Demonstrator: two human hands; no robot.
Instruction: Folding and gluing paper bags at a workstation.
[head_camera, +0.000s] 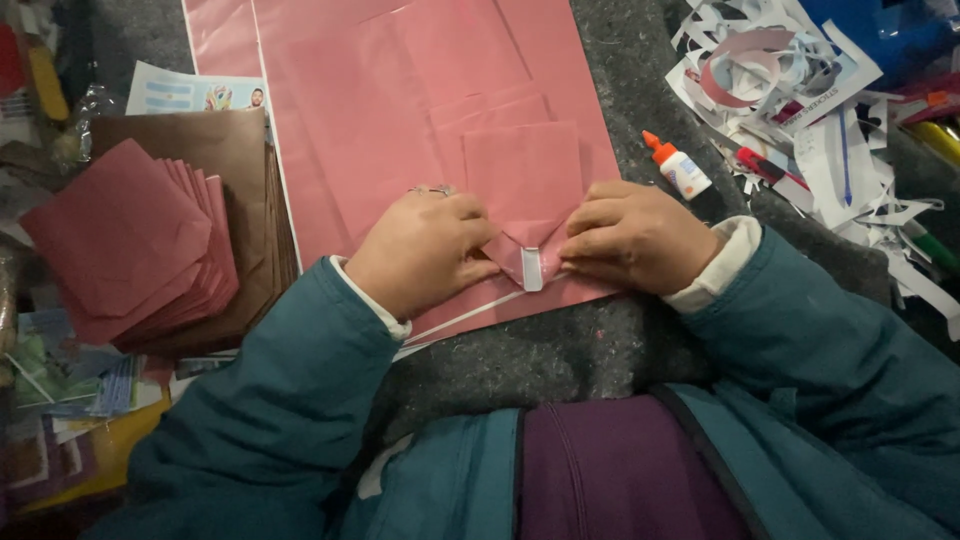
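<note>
A small pink paper piece (522, 175) lies on larger pink sheets (380, 110), its near end folded into a point with a whitish strip (532, 268) at the tip. My left hand (425, 250) presses the left flap of that point. My right hand (632, 238) presses the right flap, fingers curled onto the fold. Both wrists come out of teal jacket sleeves. The fingertips of both hands meet at the folded tip.
A stack of folded dark pink paper pieces (130, 240) rests on brown sheets (235, 150) at the left. A small white glue bottle with an orange cap (678, 167) lies right of the pink sheets. White paper scraps (800, 90) and pens pile up at the right. Grey felt (560, 350) covers the surface.
</note>
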